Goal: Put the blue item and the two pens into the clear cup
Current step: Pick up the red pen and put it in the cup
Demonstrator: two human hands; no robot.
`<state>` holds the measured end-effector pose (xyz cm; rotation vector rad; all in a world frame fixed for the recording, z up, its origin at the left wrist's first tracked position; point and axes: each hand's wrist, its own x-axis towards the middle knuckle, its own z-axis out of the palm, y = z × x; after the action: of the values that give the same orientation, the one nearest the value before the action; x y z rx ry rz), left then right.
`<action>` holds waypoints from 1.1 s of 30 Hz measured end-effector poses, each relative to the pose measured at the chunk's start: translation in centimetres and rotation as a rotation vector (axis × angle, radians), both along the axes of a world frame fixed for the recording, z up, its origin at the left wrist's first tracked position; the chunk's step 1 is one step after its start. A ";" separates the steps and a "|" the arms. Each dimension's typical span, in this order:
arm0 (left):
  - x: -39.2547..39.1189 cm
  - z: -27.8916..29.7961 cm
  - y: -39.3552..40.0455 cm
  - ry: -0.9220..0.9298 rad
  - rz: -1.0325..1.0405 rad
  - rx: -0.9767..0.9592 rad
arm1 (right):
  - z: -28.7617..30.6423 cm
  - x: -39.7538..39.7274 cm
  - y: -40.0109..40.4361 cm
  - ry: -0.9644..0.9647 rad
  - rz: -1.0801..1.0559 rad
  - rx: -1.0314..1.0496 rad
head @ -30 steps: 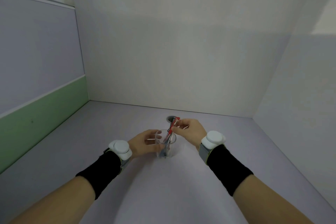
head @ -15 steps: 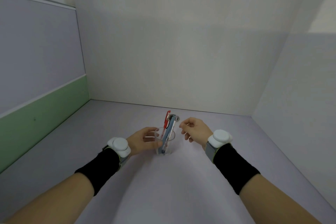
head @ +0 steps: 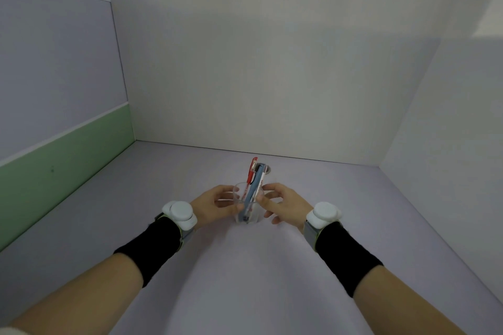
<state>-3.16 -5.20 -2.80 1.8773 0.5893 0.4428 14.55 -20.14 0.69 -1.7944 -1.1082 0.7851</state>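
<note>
Clear cup [head: 249, 205] between left hand [head: 215, 205], right hand [head: 283, 205] fingers.

Counter [head: 245, 266]: bare surface open near the person, to the left and to the right. Bounds: back wall [head: 258, 76], left partition [head: 54, 90], right wall [head: 449, 144]. Obstacle at centre: clear cup [head: 249, 207], upright, with pens [head: 251, 175] leaning out above its rim. Left hand [head: 215, 205] and right hand [head: 283, 205] close both flanks of the cup; approach is free from above and behind.
</note>
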 end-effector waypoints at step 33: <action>2.7 2.4 5.1 -0.182 0.058 -0.001 | -0.7 2.5 7.6 -0.030 0.014 0.168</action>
<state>-0.43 -0.13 -0.39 1.7993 0.5218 0.6435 17.04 -12.50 0.01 -1.6642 -1.1720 0.6545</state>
